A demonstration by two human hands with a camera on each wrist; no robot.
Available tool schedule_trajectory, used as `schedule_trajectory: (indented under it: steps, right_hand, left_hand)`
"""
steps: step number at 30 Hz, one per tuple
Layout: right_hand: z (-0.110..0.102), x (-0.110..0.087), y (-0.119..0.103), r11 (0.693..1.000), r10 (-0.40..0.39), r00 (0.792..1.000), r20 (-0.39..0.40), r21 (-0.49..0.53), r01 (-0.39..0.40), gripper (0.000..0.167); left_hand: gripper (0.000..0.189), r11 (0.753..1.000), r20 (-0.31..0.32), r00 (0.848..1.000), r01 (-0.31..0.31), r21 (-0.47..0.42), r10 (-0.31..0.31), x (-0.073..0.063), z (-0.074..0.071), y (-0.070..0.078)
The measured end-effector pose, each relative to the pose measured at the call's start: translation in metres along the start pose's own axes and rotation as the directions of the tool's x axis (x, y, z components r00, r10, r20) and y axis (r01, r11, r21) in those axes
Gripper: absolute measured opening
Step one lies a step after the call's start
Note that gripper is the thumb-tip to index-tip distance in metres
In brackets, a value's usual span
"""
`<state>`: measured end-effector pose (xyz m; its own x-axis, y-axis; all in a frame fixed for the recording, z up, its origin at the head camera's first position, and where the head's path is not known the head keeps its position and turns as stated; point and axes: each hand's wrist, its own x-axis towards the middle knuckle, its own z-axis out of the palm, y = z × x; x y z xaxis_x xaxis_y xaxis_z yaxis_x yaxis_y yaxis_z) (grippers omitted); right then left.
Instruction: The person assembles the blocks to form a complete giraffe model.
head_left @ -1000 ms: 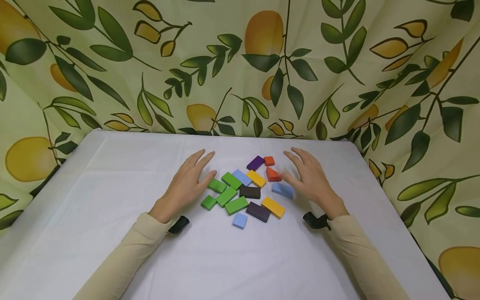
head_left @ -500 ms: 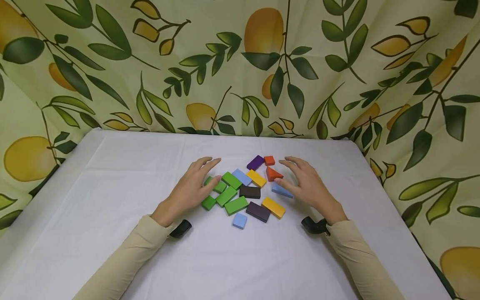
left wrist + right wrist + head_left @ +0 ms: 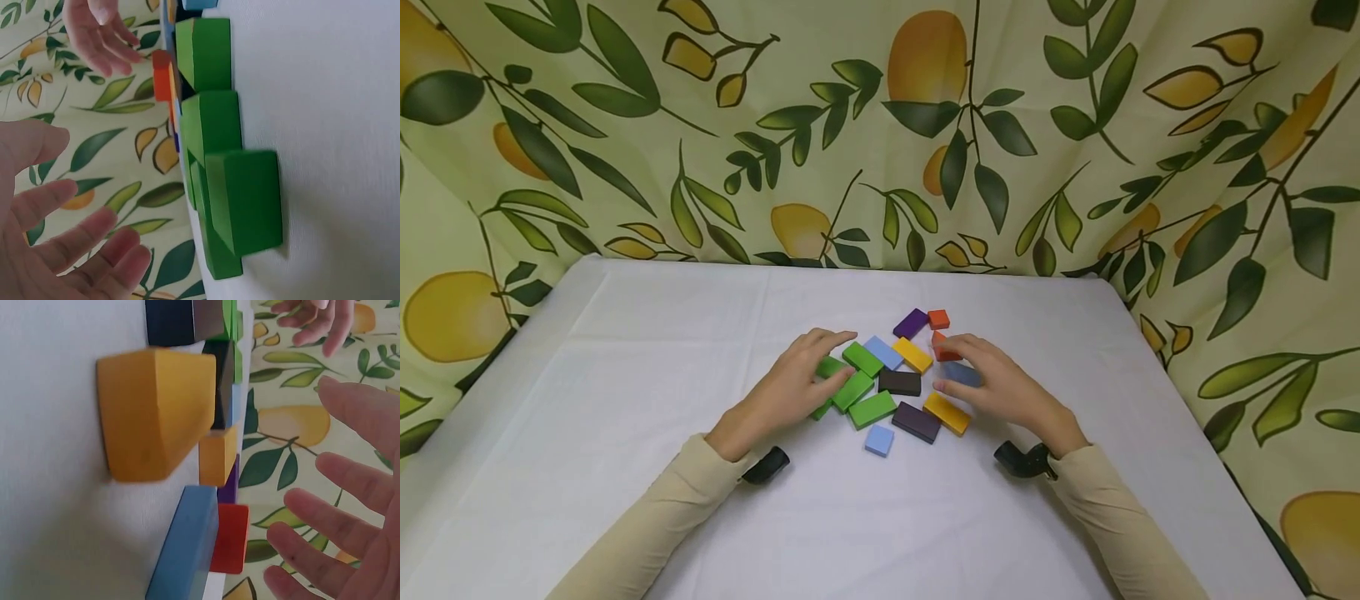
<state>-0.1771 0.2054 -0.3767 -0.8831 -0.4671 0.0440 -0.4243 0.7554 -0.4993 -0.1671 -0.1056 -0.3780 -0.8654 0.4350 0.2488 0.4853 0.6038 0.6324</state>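
Observation:
In the head view, my left hand (image 3: 786, 385) hovers over the left side of a group of toy blocks, its fingers relaxed and holding nothing. Below it lie several green blocks (image 3: 872, 410), some partly covered by the hand. The left wrist view shows a green block (image 3: 250, 203) apart from the fingers. On the other side my right hand (image 3: 1003, 385) is held above a blue block (image 3: 961, 373) and a red wedge (image 3: 945, 347), partly hiding both. Its loosely bent fingers touch no block in the right wrist view, where a yellow block (image 3: 150, 415) stands nearest.
Between the hands lie dark blocks (image 3: 899, 383), yellow blocks (image 3: 913, 356) and a light blue block (image 3: 883, 353). A purple block (image 3: 911, 323) and a small red block (image 3: 938, 319) lie behind; a small blue block (image 3: 879, 441) is in front. White cloth (image 3: 880, 533) covers the table.
Both hands have come inward and closer to the person, over the blocks, with their fingers bending a little more. The blocks have stayed in place.

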Motion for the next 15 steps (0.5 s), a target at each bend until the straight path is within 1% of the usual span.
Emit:
schedule_trajectory:
  steps: [7,9,15]
  right_hand:
    - [0.004,0.000,-0.006,0.999,-0.006,0.998,0.055,0.041,0.003,0.056]
    - [0.006,0.000,-0.008,0.999,-0.002,0.998,0.066,0.048,-0.001,0.055]
    - [0.008,0.000,-0.015,0.998,-0.036,0.996,0.088,0.049,0.032,0.050]
  left_hand:
    - [0.045,0.999,0.047,0.999,0.006,-0.033,-0.004,-0.002,0.005,0.006]
    - [0.046,0.999,0.059,0.998,0.001,-0.032,0.001,-0.002,0.007,0.008]
    - [0.044,0.999,0.088,0.996,-0.030,-0.019,0.031,-0.004,0.012,0.012]
